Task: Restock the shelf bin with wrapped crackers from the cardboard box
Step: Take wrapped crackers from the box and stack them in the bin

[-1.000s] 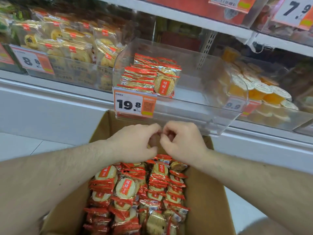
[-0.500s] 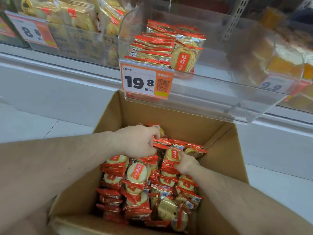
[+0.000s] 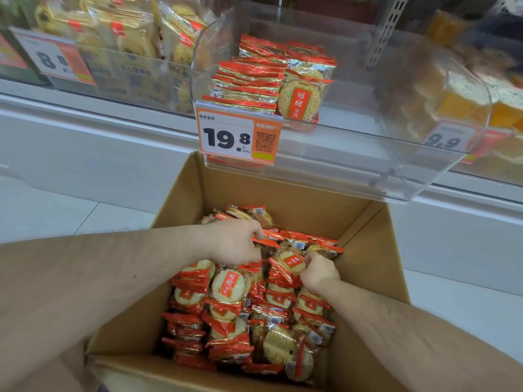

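An open cardboard box (image 3: pixel 365 250) on the floor is filled with red-and-gold wrapped crackers (image 3: pixel 235 315). Both hands are down inside it. My left hand (image 3: pixel 235 244) grips wrapped crackers near the middle back of the pile, fingers curled round their red edges. My right hand (image 3: pixel 318 271) grips a row of wrapped crackers on the right side of the pile. Above the box hangs the clear shelf bin (image 3: pixel 368 154), with a small stack of the same crackers (image 3: pixel 271 77) at its left end and an orange 19.8 price tag (image 3: pixel 239 137) on its front.
A bin of yellow wrapped pastries (image 3: pixel 127 38) with an 8.8 tag stands to the left. Orange jelly cups (image 3: pixel 464 100) fill the bin on the right, tagged 9.9. White shelf base and pale floor tiles (image 3: pixel 56 216) surround the box.
Both hands dropped from in front of the bin into the box and closed on crackers. The view tilted downward.
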Action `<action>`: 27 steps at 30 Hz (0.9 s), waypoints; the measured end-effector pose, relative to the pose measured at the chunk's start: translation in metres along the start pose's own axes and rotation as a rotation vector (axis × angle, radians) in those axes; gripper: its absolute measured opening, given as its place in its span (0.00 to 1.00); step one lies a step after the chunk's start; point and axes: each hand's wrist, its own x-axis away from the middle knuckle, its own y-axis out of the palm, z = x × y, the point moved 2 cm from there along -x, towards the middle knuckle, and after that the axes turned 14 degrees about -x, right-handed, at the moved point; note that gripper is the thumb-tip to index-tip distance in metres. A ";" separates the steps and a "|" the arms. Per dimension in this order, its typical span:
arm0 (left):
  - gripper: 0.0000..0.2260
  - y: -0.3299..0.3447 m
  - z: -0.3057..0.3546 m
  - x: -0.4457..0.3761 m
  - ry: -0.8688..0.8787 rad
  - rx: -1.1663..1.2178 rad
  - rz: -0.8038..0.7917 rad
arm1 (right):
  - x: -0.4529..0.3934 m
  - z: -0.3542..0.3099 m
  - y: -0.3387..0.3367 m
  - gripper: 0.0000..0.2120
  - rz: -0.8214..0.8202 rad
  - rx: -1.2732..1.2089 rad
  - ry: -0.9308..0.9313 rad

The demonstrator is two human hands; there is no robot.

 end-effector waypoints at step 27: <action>0.19 0.003 -0.016 -0.013 -0.177 0.879 0.129 | 0.031 -0.046 -0.045 0.12 0.239 -0.272 0.004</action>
